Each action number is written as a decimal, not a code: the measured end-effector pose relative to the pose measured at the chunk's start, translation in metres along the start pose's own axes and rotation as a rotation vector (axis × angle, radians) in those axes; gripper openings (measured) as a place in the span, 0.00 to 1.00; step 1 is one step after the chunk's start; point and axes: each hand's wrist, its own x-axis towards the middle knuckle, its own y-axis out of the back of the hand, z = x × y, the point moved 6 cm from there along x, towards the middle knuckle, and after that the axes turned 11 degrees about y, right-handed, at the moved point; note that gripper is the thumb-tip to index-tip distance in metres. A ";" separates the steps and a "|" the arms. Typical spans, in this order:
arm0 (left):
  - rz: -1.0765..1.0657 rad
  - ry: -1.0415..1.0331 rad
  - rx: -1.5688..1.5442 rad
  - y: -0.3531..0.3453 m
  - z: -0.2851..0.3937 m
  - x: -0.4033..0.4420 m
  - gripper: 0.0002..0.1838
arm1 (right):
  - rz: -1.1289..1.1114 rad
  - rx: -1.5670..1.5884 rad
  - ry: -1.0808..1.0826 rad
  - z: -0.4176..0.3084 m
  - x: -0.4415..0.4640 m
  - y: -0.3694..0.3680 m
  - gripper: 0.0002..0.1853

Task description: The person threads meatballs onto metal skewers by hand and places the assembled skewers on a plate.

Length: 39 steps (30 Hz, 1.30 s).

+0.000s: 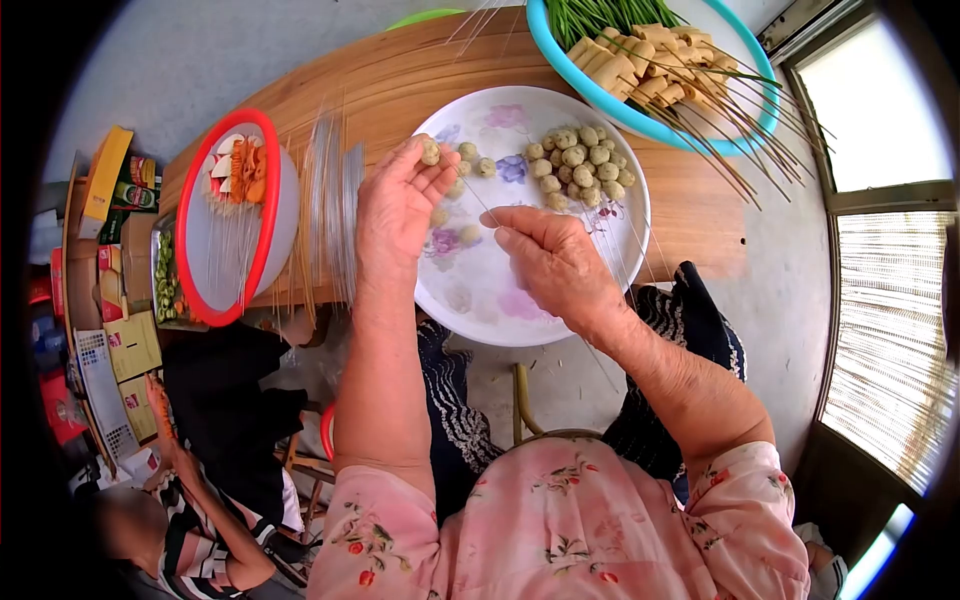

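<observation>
Fingers point(408, 154) of our left hand point(393, 205) pinch a speckled ball point(430, 153) over the left side of the patterned tray point(490, 285), near its rim, the others loosely curled. Our right hand point(552, 255) presses thumb and forefinger together on a thin skewer point(472, 187), which slants up towards that ball; we cannot tell whether its tip is already inside. If we push off-centre or squeeze too hard, the ball, which looks soft, could split or crumble. A tip that slips past would likely prick our left fingertips, since they sit so close to its line. Pinched well behind the point, so slender a skewer may also bend. Just beneath, a few loose balls point(486, 167) lie apart from the heaped balls point(580, 165); a knock could roll them. Leaning on the near rim, which juts beyond the wooden table point(690, 210), might tip everything lapward.
</observation>
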 end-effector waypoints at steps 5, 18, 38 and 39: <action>0.017 -0.036 -0.028 -0.001 0.002 0.001 0.11 | -0.032 -0.028 0.030 0.003 0.000 -0.004 0.12; -0.033 -0.003 0.078 -0.015 -0.005 -0.006 0.11 | 0.014 0.017 -0.070 0.004 0.002 -0.002 0.13; 0.491 -0.222 1.609 0.031 0.028 0.010 0.16 | 0.122 0.135 -0.027 0.001 0.013 0.015 0.13; 0.489 -0.279 1.664 0.032 0.025 0.012 0.17 | 0.124 0.134 -0.030 0.001 0.013 0.015 0.13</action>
